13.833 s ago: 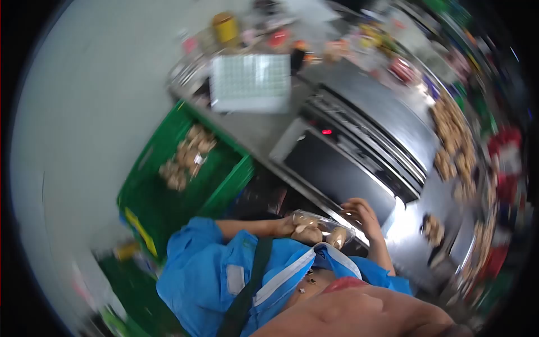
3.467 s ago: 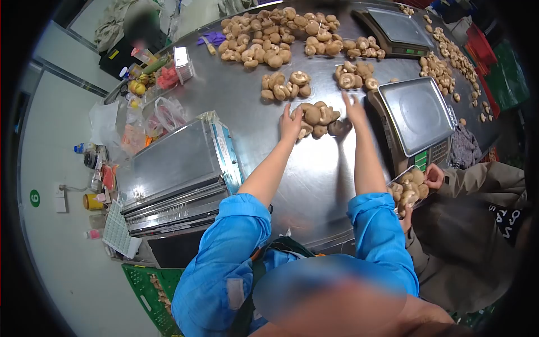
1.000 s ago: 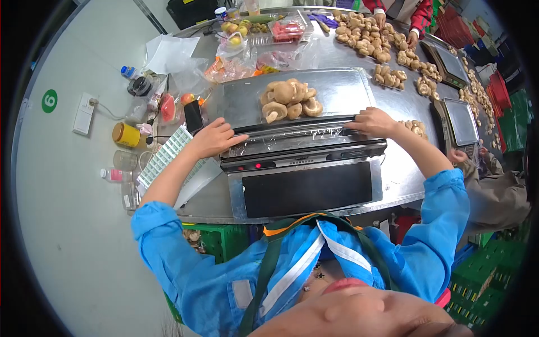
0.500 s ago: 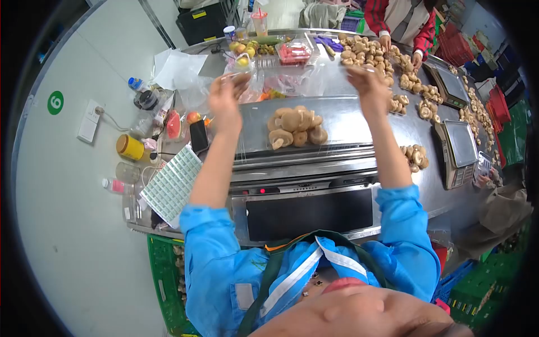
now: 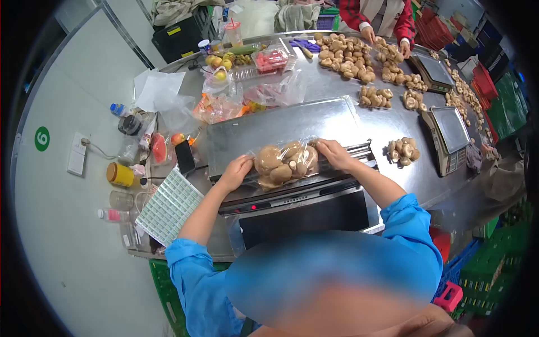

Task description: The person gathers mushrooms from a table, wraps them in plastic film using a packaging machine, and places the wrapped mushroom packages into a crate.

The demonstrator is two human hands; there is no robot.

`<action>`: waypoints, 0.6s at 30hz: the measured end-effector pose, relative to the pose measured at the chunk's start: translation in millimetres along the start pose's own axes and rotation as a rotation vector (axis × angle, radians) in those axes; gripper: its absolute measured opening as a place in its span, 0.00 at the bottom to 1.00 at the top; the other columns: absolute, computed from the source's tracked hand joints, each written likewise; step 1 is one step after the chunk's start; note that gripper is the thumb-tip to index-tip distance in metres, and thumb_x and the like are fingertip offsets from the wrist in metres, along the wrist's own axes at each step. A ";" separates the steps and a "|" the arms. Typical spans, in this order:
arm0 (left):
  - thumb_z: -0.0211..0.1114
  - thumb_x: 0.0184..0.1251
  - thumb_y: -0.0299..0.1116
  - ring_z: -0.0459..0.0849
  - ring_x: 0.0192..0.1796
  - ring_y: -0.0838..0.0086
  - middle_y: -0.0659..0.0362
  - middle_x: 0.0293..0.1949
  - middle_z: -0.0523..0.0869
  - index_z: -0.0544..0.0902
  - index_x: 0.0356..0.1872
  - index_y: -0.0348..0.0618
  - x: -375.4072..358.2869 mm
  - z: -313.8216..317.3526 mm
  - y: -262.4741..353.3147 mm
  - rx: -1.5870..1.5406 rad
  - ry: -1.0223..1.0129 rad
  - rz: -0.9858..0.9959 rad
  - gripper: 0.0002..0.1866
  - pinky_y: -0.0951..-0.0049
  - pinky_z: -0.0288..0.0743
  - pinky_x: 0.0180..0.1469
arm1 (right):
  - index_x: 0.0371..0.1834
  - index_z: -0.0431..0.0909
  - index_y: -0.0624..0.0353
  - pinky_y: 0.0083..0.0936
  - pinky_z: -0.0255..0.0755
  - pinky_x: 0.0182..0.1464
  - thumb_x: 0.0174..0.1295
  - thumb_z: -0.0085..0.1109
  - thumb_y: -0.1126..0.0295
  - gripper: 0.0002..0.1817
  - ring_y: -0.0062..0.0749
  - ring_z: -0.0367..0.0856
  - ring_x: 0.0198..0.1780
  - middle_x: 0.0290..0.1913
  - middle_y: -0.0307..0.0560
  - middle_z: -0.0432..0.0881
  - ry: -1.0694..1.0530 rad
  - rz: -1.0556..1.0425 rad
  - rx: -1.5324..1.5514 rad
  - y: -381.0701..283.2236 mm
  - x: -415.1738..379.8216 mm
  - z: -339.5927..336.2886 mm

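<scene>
A tray of brown mushrooms [image 5: 285,161] covered in clear film sits at the front edge of the steel wrapping machine [image 5: 264,126]. My left hand [image 5: 237,171] grips the pack's left end. My right hand [image 5: 332,154] grips its right end. Both hands press the film around the pack, just above the machine's front bar with its red light [image 5: 252,206].
Loose mushroom piles [image 5: 403,150] and two scales [image 5: 447,132] lie on the steel table to the right. A sheet of labels [image 5: 167,205], a phone, bottles and bags crowd the left. Another person in red [image 5: 387,22] works at the far side. Green crates [image 5: 505,101] stand around.
My hands, raised high pulling film over the mushrooms half a second ago, have come down and toward me. The mushrooms are now wrapped and drawn to the machine's front edge.
</scene>
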State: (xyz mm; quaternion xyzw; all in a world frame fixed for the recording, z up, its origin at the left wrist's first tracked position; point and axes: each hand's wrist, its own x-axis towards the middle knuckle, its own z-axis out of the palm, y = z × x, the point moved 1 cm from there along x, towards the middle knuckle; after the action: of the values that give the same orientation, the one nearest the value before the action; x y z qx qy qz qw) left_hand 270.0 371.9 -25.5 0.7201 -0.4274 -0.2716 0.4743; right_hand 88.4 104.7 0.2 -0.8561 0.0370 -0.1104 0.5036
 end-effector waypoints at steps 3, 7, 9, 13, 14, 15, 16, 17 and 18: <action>0.47 0.70 0.41 0.72 0.32 0.79 0.60 0.28 0.78 0.77 0.37 0.33 -31.0 11.5 39.3 0.046 0.090 -0.072 0.19 0.76 0.66 0.36 | 0.44 0.75 0.66 0.22 0.68 0.42 0.69 0.39 0.61 0.19 0.24 0.73 0.37 0.34 0.44 0.79 0.000 0.050 0.161 -18.5 -23.5 -1.0; 0.49 0.70 0.44 0.74 0.25 0.82 0.63 0.30 0.80 0.80 0.37 0.36 -94.4 50.4 59.8 -0.388 0.096 -0.299 0.20 0.80 0.70 0.29 | 0.35 0.77 0.63 0.17 0.66 0.31 0.68 0.40 0.53 0.23 0.17 0.70 0.28 0.28 0.37 0.77 -0.124 0.431 0.453 -27.3 -85.9 3.5; 0.50 0.69 0.45 0.78 0.23 0.79 0.59 0.28 0.82 0.80 0.37 0.36 -124.5 77.4 43.4 -0.586 -0.011 -0.571 0.20 0.82 0.72 0.20 | 0.36 0.77 0.64 0.18 0.69 0.30 0.68 0.40 0.52 0.24 0.20 0.74 0.27 0.28 0.40 0.79 -0.186 0.650 0.523 -8.1 -121.8 26.3; 0.52 0.69 0.46 0.78 0.22 0.77 0.55 0.27 0.83 0.79 0.36 0.35 -163.7 112.4 -16.9 -0.234 -0.062 -0.556 0.20 0.82 0.70 0.22 | 0.32 0.78 0.66 0.23 0.74 0.34 0.66 0.45 0.63 0.17 0.26 0.79 0.29 0.27 0.44 0.81 -0.057 0.448 0.161 13.3 -176.3 55.4; 0.51 0.69 0.45 0.76 0.20 0.77 0.57 0.23 0.81 0.78 0.34 0.36 -170.6 115.4 -18.1 -0.026 0.127 -0.188 0.20 0.81 0.68 0.22 | 0.30 0.77 0.68 0.23 0.72 0.33 0.66 0.45 0.66 0.16 0.24 0.78 0.29 0.26 0.42 0.80 0.069 0.338 0.069 5.2 -190.1 62.3; 0.51 0.69 0.45 0.75 0.18 0.77 0.59 0.18 0.78 0.78 0.31 0.37 -176.1 117.6 -10.2 0.178 0.309 0.178 0.19 0.81 0.66 0.21 | 0.29 0.75 0.66 0.20 0.69 0.29 0.65 0.47 0.68 0.13 0.20 0.74 0.25 0.21 0.40 0.76 0.182 0.252 -0.037 2.9 -202.6 68.3; 0.51 0.69 0.45 0.75 0.18 0.77 0.59 0.18 0.78 0.78 0.31 0.37 -183.3 120.1 -6.6 0.173 0.300 0.171 0.19 0.81 0.66 0.21 | 0.29 0.75 0.66 0.20 0.69 0.29 0.65 0.47 0.68 0.13 0.20 0.74 0.25 0.21 0.40 0.76 0.183 0.266 -0.035 4.6 -211.0 71.7; 0.50 0.70 0.44 0.71 0.15 0.78 0.61 0.14 0.73 0.75 0.28 0.39 -192.4 120.7 -6.6 -0.320 0.342 -0.187 0.18 0.81 0.63 0.19 | 0.30 0.75 0.64 0.19 0.67 0.27 0.65 0.47 0.66 0.12 0.20 0.72 0.23 0.20 0.39 0.74 0.271 0.504 0.282 10.0 -219.6 73.8; 0.49 0.70 0.44 0.68 0.13 0.78 0.63 0.11 0.69 0.73 0.26 0.41 -201.9 122.7 0.8 -0.810 0.368 -0.556 0.18 0.80 0.60 0.17 | 0.32 0.75 0.63 0.19 0.65 0.25 0.65 0.47 0.65 0.12 0.21 0.70 0.21 0.18 0.38 0.72 0.357 0.740 0.602 13.5 -228.8 75.1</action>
State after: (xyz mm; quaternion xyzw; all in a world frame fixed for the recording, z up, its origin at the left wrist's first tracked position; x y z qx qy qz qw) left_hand 73.6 492.7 -77.0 0.6011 0.0095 -0.3997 0.6920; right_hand -116.5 202.2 -81.5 -0.5702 0.3899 -0.0751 0.7191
